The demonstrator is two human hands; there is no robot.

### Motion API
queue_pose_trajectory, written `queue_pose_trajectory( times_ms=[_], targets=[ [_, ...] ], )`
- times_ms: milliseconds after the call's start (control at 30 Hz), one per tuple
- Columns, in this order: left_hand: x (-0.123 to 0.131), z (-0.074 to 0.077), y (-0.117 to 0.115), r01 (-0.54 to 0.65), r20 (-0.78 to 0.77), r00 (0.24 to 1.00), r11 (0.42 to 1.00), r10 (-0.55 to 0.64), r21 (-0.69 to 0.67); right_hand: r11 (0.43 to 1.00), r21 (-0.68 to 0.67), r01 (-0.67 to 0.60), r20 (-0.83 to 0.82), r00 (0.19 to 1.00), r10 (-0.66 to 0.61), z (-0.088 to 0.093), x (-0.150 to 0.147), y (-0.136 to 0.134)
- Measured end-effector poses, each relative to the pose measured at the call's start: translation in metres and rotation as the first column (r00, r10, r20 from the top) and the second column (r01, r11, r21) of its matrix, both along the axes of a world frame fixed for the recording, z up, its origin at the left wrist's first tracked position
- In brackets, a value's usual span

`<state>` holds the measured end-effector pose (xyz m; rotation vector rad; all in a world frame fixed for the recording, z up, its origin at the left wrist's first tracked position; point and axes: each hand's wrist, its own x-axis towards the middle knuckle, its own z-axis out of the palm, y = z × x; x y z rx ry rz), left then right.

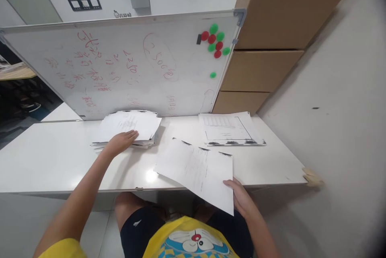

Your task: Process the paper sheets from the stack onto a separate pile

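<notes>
Right hand: the right hand (243, 201) is nearest, just off the table's front edge, fingers closed on the near right corner of a sheet (197, 171), thumb on top, the rest hidden under the paper

Sheet: it hangs partly over the edge and partly above the table, tilted and slightly bowed; a corner pinch like that looks like one page carried on its own, print side up so it can be read

Table: the white table (54, 161) carries everything, with a bright glare spot just left of the sheet

Left hand: the left hand (120, 142) lies flat with fingers stretched out and loose, palm down on the near edge of the stack (129, 127), gripping nothing; it seems to be steadying the pile

Stack: thick and loosely fanned, edges uneven, left of centre and well apart from the held sheet

Pile: a thinner, squarer pile (229, 129) lies to the right, print up, dark marks along its near edge; kept apart from the stack, so it reads as a separate lot

Whiteboard: a whiteboard (120, 65) leans behind both, red writing on it, magnets (215, 42) clustered top right

Boxes: cardboard boxes (271, 40) stacked against the wall, farthest back
</notes>
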<state>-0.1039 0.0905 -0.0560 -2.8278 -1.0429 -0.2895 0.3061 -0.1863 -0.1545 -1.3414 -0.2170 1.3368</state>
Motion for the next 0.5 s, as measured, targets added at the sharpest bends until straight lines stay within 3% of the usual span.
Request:
queue_pose_trajectory(
  times_ms=[100, 200, 267, 367, 433, 500],
  targets=[
    [0.013, 0.009, -0.005, -0.018, 0.116, 0.993, 0.999, 0.013, 0.044, 1.000, 0.019, -0.012, 0.003, 1.000, 0.012, -0.003, -0.001, -0.001],
    [0.048, 0.005, -0.034, 0.018, 0.184, 0.982, 0.994, -0.038, 0.110, 0.998, 0.048, -0.031, 0.009, 0.999, 0.031, -0.006, -0.001, -0.001],
    [0.085, -0.009, -0.070, 0.155, 0.170, 0.969, 0.977, -0.179, 0.146, 0.997, 0.068, -0.040, 0.007, 0.999, 0.039, -0.008, -0.001, -0.001],
    [0.148, -0.041, -0.135, 0.398, 0.106, 0.904, 0.906, -0.414, 0.144, 0.995, 0.076, -0.057, 0.010, 0.998, 0.057, -0.007, -0.001, 0.000],
    [0.183, -0.063, -0.170, 0.479, 0.066, 0.871, 0.871, -0.487, 0.104, 0.993, 0.106, -0.058, 0.007, 0.998, 0.057, -0.005, 0.000, 0.001],
    [0.207, -0.080, -0.191, 0.508, 0.059, 0.857, 0.859, -0.512, 0.071, 0.986, 0.159, -0.048, 0.002, 0.999, 0.048, -0.003, 0.003, 0.003]
  ],
)
